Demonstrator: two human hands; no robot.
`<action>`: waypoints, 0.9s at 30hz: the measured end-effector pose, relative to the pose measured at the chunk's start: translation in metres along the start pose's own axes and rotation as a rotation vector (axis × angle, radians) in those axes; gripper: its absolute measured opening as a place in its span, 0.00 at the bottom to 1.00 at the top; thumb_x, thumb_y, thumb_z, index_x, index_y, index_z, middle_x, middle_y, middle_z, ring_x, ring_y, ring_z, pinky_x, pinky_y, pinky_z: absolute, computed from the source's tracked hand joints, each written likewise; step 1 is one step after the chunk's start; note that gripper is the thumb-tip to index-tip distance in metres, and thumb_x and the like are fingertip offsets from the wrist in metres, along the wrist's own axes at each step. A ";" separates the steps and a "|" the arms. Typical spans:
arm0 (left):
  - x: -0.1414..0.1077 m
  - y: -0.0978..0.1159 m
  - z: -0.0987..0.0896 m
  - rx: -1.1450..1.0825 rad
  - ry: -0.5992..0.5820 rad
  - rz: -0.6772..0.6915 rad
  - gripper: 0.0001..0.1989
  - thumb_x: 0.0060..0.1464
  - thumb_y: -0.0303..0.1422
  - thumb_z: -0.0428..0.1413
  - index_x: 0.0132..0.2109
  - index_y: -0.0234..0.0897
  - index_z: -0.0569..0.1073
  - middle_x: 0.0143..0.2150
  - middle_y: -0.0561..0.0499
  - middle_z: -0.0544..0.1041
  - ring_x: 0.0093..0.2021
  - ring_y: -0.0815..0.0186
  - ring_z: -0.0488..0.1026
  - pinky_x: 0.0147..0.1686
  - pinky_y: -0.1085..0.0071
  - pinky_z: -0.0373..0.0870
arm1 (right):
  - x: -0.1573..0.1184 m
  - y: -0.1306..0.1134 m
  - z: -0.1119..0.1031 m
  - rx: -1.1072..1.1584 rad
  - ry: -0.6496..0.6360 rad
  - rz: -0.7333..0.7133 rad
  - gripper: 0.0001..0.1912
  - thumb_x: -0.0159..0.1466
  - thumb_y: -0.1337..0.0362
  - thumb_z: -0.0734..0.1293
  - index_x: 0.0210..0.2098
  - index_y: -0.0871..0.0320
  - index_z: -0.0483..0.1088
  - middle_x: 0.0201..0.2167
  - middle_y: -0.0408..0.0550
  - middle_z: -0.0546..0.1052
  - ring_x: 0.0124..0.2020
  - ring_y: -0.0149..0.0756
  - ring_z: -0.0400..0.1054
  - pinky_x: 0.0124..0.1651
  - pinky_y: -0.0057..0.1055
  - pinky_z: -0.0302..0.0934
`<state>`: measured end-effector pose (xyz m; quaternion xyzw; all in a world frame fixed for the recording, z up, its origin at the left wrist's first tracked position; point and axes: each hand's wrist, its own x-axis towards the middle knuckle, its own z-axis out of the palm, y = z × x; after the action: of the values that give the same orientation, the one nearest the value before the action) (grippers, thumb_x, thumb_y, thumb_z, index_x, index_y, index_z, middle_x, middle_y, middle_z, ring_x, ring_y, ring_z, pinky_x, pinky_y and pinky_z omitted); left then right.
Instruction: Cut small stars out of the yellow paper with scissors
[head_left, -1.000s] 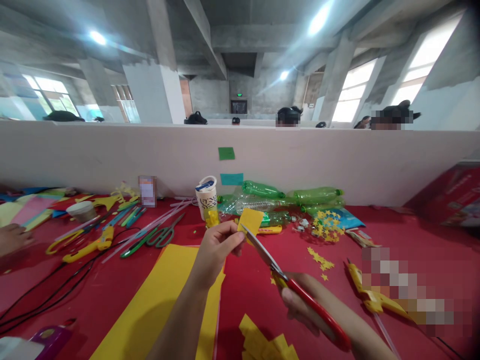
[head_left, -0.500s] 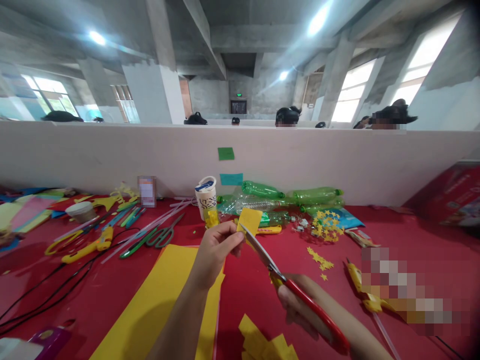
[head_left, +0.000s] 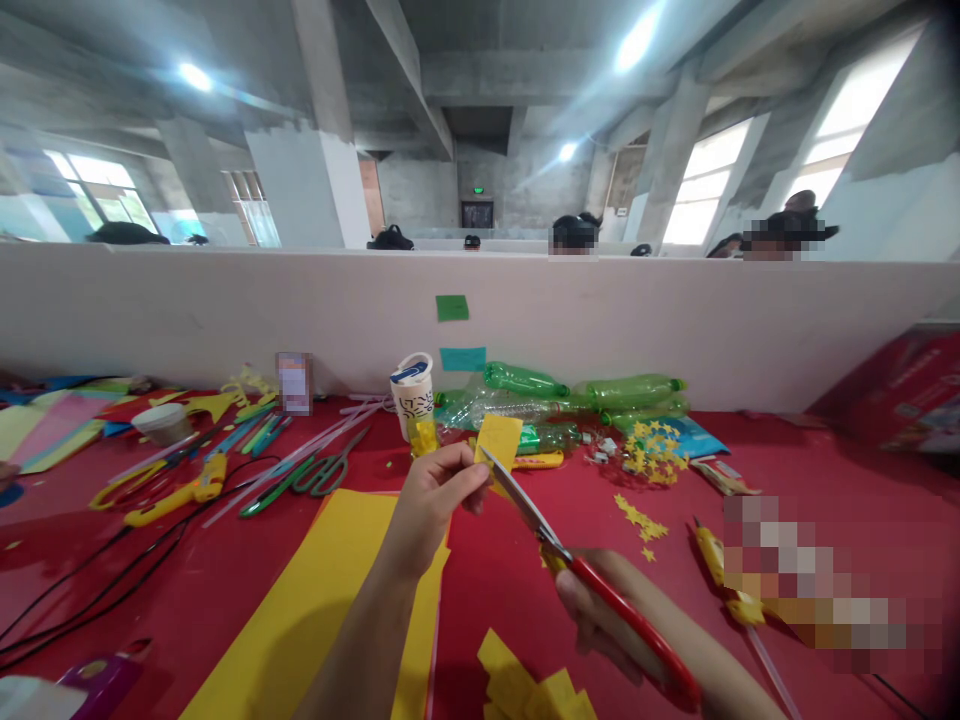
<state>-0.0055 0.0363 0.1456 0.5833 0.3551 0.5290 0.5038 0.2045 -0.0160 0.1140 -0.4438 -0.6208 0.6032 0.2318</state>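
Between thumb and fingers, my left hand (head_left: pixel 442 490) pinches a small piece of yellow paper (head_left: pixel 501 440) held up above the table. My right hand (head_left: pixel 600 610) is closed round the red handles of a pair of scissors (head_left: pixel 536 520), whose blades point up and left, with the tips at the lower edge of the paper beside my left thumb. Under my left forearm lie large yellow sheets (head_left: pixel 322 590). Several cut yellow paper pieces (head_left: pixel 532 690) are piled near the front edge. Small yellow paper stars (head_left: pixel 652 450) are heaped at the right, with a few loose ones nearby.
Green plastic bottles (head_left: pixel 525 378) lie along the white partition (head_left: pixel 300 300) beside a lidded paper cup (head_left: pixel 412 395). Glue guns lie left (head_left: pixel 187 495) and right (head_left: pixel 724 570), with black cords at left. Green-handled scissors (head_left: pixel 322 472) and pens lie left. Heads show beyond the partition.
My hands, the paper and the scissors have hardly moved. Another person's fingers now show at the far left edge, near the coloured sheets.
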 end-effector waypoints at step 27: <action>0.001 -0.002 -0.003 -0.022 0.063 0.033 0.08 0.54 0.28 0.52 0.27 0.35 0.70 0.21 0.55 0.69 0.24 0.71 0.67 0.28 0.74 0.63 | -0.008 -0.007 -0.010 -0.186 0.042 -0.018 0.28 0.58 0.37 0.58 0.26 0.58 0.57 0.18 0.35 0.59 0.13 0.19 0.50 0.14 0.19 0.43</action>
<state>-0.0078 0.0385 0.1442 0.5664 0.3552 0.5595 0.4899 0.2146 -0.0164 0.1247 -0.4703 -0.6733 0.5313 0.2080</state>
